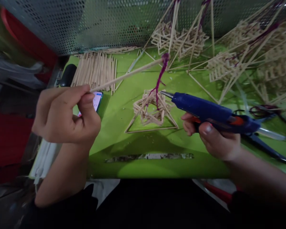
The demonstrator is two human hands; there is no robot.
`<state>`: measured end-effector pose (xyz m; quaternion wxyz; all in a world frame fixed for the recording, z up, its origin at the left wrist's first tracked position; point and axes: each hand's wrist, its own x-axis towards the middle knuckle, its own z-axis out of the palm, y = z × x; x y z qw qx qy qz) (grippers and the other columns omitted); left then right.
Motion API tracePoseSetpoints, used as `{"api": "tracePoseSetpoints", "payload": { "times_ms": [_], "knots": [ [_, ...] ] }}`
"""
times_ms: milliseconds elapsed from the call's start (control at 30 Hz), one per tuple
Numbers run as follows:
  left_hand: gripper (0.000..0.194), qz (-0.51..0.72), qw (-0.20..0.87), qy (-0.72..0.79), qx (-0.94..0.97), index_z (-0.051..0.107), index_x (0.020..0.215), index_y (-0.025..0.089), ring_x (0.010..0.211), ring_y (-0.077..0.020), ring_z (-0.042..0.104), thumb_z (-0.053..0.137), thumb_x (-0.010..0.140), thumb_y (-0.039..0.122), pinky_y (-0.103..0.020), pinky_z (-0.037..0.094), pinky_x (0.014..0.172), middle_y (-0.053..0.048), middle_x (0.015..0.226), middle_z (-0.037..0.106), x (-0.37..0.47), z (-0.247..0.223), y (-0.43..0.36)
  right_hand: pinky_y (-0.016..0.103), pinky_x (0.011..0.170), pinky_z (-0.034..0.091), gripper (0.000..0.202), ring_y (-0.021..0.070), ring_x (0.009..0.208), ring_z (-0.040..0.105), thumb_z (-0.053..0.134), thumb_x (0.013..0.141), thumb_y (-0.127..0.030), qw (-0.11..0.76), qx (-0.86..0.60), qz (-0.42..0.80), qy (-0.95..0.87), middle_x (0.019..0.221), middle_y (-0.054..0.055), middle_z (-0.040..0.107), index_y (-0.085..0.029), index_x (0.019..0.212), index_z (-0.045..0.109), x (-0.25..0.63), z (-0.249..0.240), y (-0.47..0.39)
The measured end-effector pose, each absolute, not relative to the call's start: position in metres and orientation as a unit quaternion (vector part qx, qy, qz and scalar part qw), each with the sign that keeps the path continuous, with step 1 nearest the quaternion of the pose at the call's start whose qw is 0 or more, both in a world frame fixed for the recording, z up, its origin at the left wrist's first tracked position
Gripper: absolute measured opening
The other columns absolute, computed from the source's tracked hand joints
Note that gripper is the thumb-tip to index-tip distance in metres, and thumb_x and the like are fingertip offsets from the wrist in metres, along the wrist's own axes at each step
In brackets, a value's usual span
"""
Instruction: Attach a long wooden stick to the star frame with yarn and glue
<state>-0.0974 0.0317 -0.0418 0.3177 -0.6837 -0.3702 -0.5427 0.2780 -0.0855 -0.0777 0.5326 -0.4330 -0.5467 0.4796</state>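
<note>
Pinching a thin stick (126, 75), the left hand (64, 116) dangled purple yarn (160, 79) over the stick ornament (152, 109) (mid-table); the right hand (214, 140) gripped the glue gun (212, 111), best kept steady.

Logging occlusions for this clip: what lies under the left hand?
A phone with a lit screen lies on the green mat under the left hand; the hand covers most of it, so its screen content is unreadable.

craft workshop | green bench (124, 165) w/ stick stack (95, 68), glue gun (212, 113), scissors (267, 140), perforated metal wall (85, 22)
</note>
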Motion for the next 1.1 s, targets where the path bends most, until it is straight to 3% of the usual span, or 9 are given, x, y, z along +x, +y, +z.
{"api": "tracePoseSetpoints", "payload": {
  "times_ms": [133, 300, 467, 700, 900, 1000, 1100],
  "knots": [
    [0.038, -0.536, 0.304, -0.355, -0.703, 0.089, 0.113, 0.016, 0.083, -0.0243, 0.082, 0.07, 0.124, 0.048, -0.044, 0.068, 0.081, -0.009, 0.093, 0.087, -0.098, -0.04, 0.031, 0.04, 0.068, 0.068, 0.03, 0.0225, 0.08, 0.077, 0.075, 0.117, -0.056, 0.52, -0.392, 0.481, -0.587, 0.11, 0.008, 0.085, -0.033, 0.129, 0.09, 0.266, -0.072, -0.083],
    [0.034, -0.563, 0.314, -0.314, -0.697, 0.09, 0.113, 0.016, 0.081, -0.0242, 0.083, 0.073, 0.122, 0.044, -0.04, 0.066, 0.076, -0.007, 0.091, 0.086, -0.097, -0.04, 0.035, 0.04, 0.061, 0.069, 0.029, 0.0204, 0.071, 0.075, 0.08, 0.112, -0.061, 0.548, -0.399, 0.484, -0.553, 0.116, 0.008, 0.083, -0.033, 0.114, 0.088, 0.253, -0.071, -0.079],
    [0.038, -0.564, 0.325, -0.311, -0.692, 0.09, 0.111, 0.015, 0.081, -0.0234, 0.081, 0.071, 0.122, 0.047, -0.042, 0.067, 0.081, -0.006, 0.088, 0.081, -0.099, -0.042, 0.039, 0.035, 0.053, 0.057, 0.027, 0.0173, 0.065, 0.069, 0.077, 0.115, -0.058, 0.574, -0.383, 0.45, -0.566, 0.1, 0.005, 0.079, -0.032, 0.109, 0.083, 0.245, -0.073, -0.076],
    [0.053, -0.59, 0.244, -0.345, -0.688, 0.088, 0.109, 0.013, 0.088, -0.0262, 0.079, 0.072, 0.12, 0.062, -0.056, 0.066, 0.099, -0.007, 0.087, 0.074, -0.108, -0.052, 0.044, 0.04, 0.051, 0.052, 0.047, 0.019, 0.058, 0.064, 0.076, 0.112, -0.074, 0.556, -0.431, 0.457, -0.544, 0.088, 0.006, 0.077, -0.03, 0.093, 0.075, 0.24, -0.068, -0.075],
    [0.038, -0.577, 0.258, -0.324, -0.704, 0.087, 0.114, 0.014, 0.089, -0.0243, 0.078, 0.074, 0.121, 0.048, -0.049, 0.065, 0.097, -0.006, 0.091, 0.077, -0.109, -0.05, 0.044, 0.038, 0.052, 0.051, 0.056, 0.0195, 0.057, 0.063, 0.07, 0.114, -0.077, 0.529, -0.428, 0.475, -0.558, 0.074, 0.005, 0.069, -0.027, 0.089, 0.077, 0.24, -0.065, -0.075],
    [0.048, -0.591, 0.242, -0.335, -0.693, 0.086, 0.108, 0.013, 0.088, -0.0266, 0.08, 0.074, 0.12, 0.058, -0.054, 0.067, 0.097, -0.007, 0.088, 0.075, -0.107, -0.047, 0.043, 0.037, 0.05, 0.05, 0.058, 0.0192, 0.055, 0.061, 0.071, 0.113, -0.079, 0.533, -0.439, 0.471, -0.549, 0.072, 0.004, 0.067, -0.027, 0.088, 0.076, 0.236, -0.064, -0.075],
    [0.063, -0.573, 0.296, -0.368, -0.67, 0.085, 0.1, 0.014, 0.086, -0.0281, 0.084, 0.065, 0.121, 0.07, -0.052, 0.068, 0.09, -0.007, 0.082, 0.076, -0.106, -0.045, 0.042, 0.034, 0.046, 0.048, 0.053, 0.0169, 0.053, 0.059, 0.078, 0.11, -0.075, 0.572, -0.435, 0.45, -0.53, 0.078, 0.004, 0.07, -0.027, 0.086, 0.072, 0.231, -0.064, -0.073]
  ]
}}
